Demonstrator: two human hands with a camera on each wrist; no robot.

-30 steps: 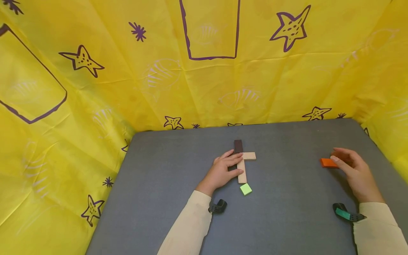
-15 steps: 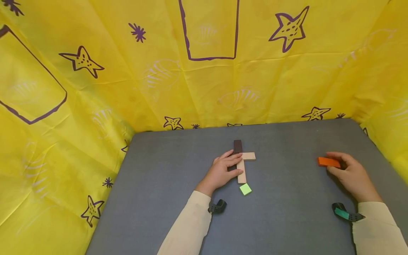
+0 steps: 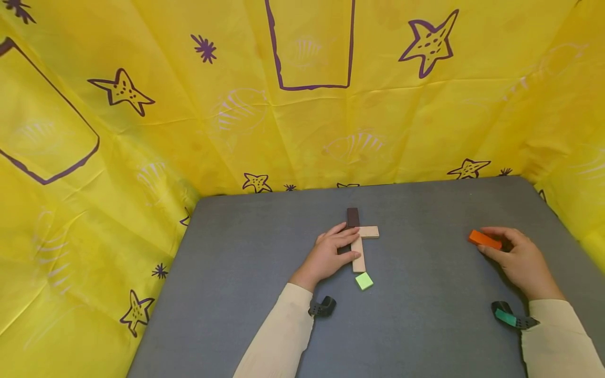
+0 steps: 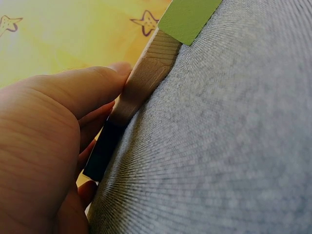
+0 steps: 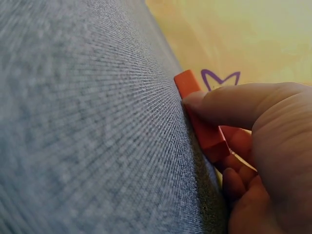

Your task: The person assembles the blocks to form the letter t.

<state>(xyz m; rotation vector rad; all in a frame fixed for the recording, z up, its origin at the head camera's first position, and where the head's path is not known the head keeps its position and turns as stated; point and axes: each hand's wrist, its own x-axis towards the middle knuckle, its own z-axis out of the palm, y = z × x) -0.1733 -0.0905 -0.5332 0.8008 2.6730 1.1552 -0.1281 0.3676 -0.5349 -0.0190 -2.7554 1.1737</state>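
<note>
My left hand (image 3: 326, 257) rests over light wooden blocks lying on the table. Its thumb touches the lengthwise wooden block (image 3: 360, 262); the other fingers reach over the crosswise wooden block (image 3: 371, 231), hiding its left part. A dark brown block (image 3: 353, 216) adjoins them at the far end, and a lime-green square block (image 3: 364, 281) sits turned at the near end. The left wrist view has the green block (image 4: 190, 22) close to the camera. Off to the right, my right hand (image 3: 527, 262) pinches an orange block (image 3: 481, 239) between thumb and fingers, at or just above the table; exact contact is unclear.
The grey table (image 3: 425, 315) reaches back to a yellow cloth (image 3: 302, 136) with purple starfish drawings, which also runs along both sides. Black straps sit at the left wrist (image 3: 323, 306) and right wrist (image 3: 514, 316).
My right hand has closed its thumb and fingers on the orange block and shifted it slightly left, turning it a little. The left hand and the blocks by it stay put.
</note>
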